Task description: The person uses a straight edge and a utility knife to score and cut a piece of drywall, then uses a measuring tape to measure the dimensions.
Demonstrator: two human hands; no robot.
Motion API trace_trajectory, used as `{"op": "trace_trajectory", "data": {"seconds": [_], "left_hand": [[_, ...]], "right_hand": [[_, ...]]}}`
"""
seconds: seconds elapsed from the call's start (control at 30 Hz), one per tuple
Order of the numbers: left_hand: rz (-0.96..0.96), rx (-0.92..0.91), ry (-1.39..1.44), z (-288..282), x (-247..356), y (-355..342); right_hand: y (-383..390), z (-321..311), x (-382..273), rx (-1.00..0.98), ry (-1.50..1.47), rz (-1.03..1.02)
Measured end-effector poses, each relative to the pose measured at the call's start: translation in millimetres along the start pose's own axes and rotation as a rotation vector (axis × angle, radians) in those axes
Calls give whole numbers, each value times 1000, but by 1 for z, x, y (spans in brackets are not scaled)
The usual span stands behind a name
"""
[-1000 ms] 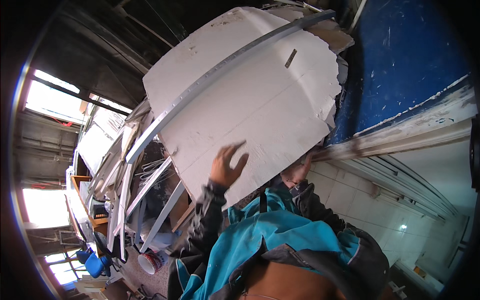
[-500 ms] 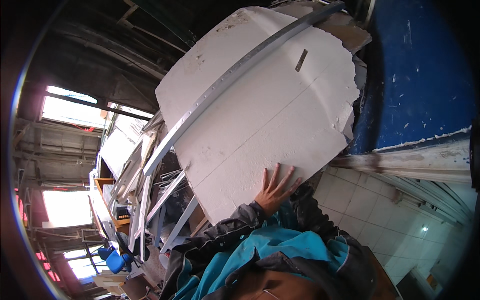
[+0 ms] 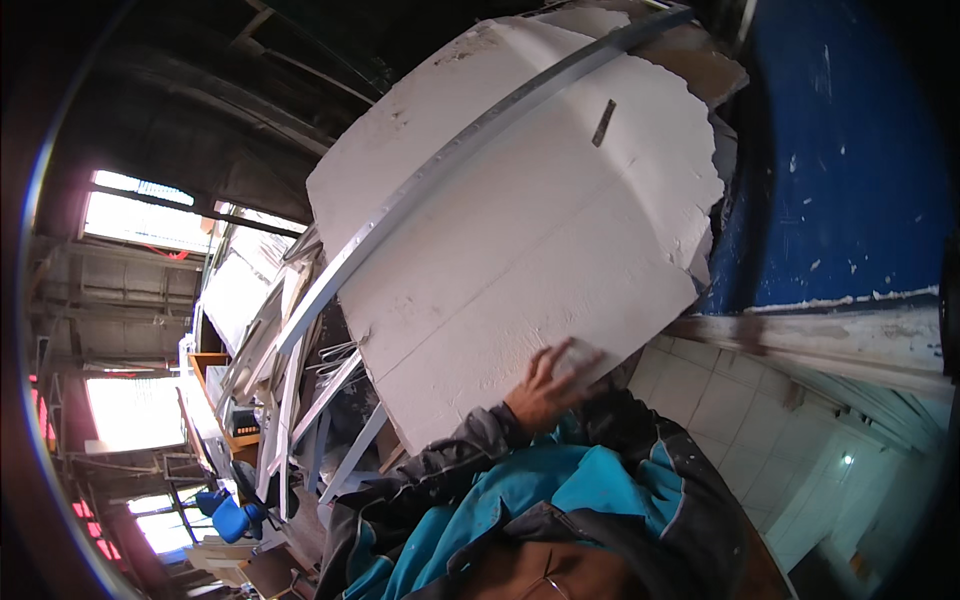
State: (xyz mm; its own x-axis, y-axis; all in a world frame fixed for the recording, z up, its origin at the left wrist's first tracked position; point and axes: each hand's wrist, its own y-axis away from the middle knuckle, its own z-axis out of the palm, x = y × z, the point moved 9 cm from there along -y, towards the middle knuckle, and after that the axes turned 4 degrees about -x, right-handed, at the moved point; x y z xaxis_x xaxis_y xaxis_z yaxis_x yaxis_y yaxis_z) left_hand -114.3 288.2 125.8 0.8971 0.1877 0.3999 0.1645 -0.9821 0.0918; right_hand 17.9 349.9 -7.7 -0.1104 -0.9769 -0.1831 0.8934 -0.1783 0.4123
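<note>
A large white plasterboard sheet [image 3: 500,270] with ragged edges leans before me, a faint line running slantwise across it and a narrow slot near its upper right. On its lower part rests my left hand [image 3: 545,385], palm toward the board, fingers somewhat bent and apart, their tips blurred by motion. It holds nothing that I can see. My right sleeve [image 3: 615,425] reaches the board's lower right edge, and the hand beyond it is hidden. Across the upper part of the sheet lies a long grey metal profile [image 3: 440,165].
Metal and board offcuts [image 3: 290,400] are heaped at the left, with a blue chair [image 3: 232,520] below them. A chipped blue wall panel [image 3: 840,160] stands at the right above a pale ledge [image 3: 840,335]. White tiles [image 3: 715,405] show beneath it.
My left hand's fingers were spread flat on the board and are now more bent and blurred. The board's lower edge has shifted slightly left and down in view.
</note>
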Motion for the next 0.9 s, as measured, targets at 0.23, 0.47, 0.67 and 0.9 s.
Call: {"op": "trace_trajectory", "data": {"seconds": [0.23, 0.47, 0.67, 0.9], "left_hand": [[105, -32, 23, -19, 11, 2], [105, -128, 27, -35, 12, 15], [58, -132, 181, -43, 7, 22], [-221, -150, 23, -103, -4, 37]], "right_hand": [[96, -53, -62, 202, 111, -141], [103, -65, -73, 237, 128, -117], [101, -80, -76, 236, 154, -55], [83, -90, -70, 207, 174, 14]]}}
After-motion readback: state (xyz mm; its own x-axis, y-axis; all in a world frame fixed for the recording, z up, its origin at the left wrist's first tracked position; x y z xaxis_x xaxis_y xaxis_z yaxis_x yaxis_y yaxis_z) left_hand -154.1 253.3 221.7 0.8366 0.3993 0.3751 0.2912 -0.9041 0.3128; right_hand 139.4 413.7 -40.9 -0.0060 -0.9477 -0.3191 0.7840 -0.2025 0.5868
